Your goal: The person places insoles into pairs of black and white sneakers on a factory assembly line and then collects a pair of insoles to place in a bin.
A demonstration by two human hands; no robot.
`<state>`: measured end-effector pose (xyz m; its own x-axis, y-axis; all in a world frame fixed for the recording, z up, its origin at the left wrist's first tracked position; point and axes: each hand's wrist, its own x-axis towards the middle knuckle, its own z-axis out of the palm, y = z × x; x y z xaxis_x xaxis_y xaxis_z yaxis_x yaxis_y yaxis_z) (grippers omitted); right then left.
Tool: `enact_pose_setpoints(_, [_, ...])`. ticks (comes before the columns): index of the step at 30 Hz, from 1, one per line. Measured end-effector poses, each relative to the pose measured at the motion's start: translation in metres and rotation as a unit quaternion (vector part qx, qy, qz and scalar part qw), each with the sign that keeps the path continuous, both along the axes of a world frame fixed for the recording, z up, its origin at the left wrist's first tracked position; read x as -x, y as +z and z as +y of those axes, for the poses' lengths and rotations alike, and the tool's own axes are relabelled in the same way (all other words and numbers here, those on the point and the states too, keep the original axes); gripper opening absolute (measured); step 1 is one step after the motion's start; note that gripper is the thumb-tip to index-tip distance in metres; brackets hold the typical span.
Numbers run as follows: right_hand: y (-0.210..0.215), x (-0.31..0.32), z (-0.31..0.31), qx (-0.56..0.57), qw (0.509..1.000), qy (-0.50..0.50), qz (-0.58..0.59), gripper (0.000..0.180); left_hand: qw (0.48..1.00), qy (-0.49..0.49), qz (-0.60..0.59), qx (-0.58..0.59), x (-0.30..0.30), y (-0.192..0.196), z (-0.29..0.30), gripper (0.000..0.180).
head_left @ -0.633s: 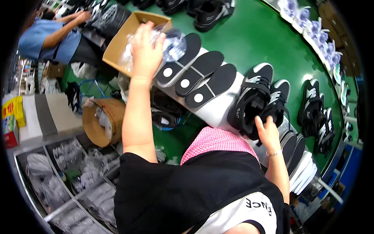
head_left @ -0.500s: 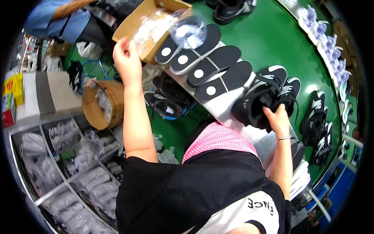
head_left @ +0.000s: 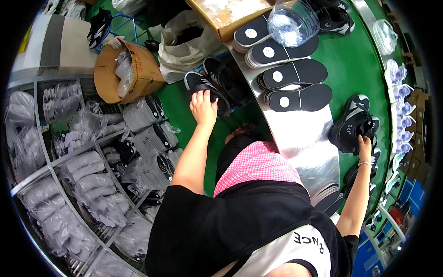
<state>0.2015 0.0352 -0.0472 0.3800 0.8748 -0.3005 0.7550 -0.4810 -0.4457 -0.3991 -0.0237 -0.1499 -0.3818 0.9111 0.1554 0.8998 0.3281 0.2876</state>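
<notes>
My left hand (head_left: 203, 105) reaches down to a black shoe with a white-edged sole (head_left: 206, 88) lying on the lower green shelf (head_left: 177, 108) below the steel bench edge (head_left: 295, 134). The fingers are curled over the shoe's side, touching it; I cannot tell whether they have closed around it. The shoe lies with its long axis slanting from upper left to lower right, and a second dark shoe (head_left: 226, 78) sits just beside it, parallel.

My right hand (head_left: 364, 144) grips a black mesh sneaker with white markings (head_left: 351, 124) on the green belt (head_left: 350, 64), fingers closed on its heel opening. This sneaker's long axis runs upward and slightly right from my hand; I cannot tell which end is the toe.

Between my hands, on the shiny metal bench, four stacks of flat black insoles (head_left: 295, 85) lie side by side, each with a round white sticker, long axes running left to right. A clear plastic bag (head_left: 293, 21) rests above them, beside an open cardboard box (head_left: 226, 14).

To my left stand wire racks (head_left: 69, 184) filled with soft grey plastic-wrapped bundles, and a round cardboard drum (head_left: 127, 69) stuffed with crumpled plastic
</notes>
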Motion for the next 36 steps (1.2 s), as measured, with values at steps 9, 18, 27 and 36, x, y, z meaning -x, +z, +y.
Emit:
enact_pose_setpoints(9, [-0.024, -0.015, 0.004, -0.031, 0.998, -0.020, 0.048, 0.049, 0.817, 0.129, -0.543, 0.146, 0.076, 0.005, 0.043, 0.023])
enact_pose_setpoints(18, [-0.041, -0.025, 0.006, -0.093, 0.983, -0.045, 0.149, 0.047, 0.804, 0.142, -0.560, 0.142, 0.071, 0.010, 0.039, 0.023])
enact_pose_setpoints(27, [-0.004, 0.046, 0.057, -0.097, 0.995, -0.007, -0.010, 0.042, 0.998, 0.002, -0.057, -0.021, 0.004, 0.027, 0.014, 0.031])
enact_pose_setpoints(36, [0.022, 0.083, -0.020, -0.241, 0.954, 0.150, -0.093, 0.025, 0.977, -0.139, -0.020, 0.158, -0.065, 0.016, 0.018, 0.052])
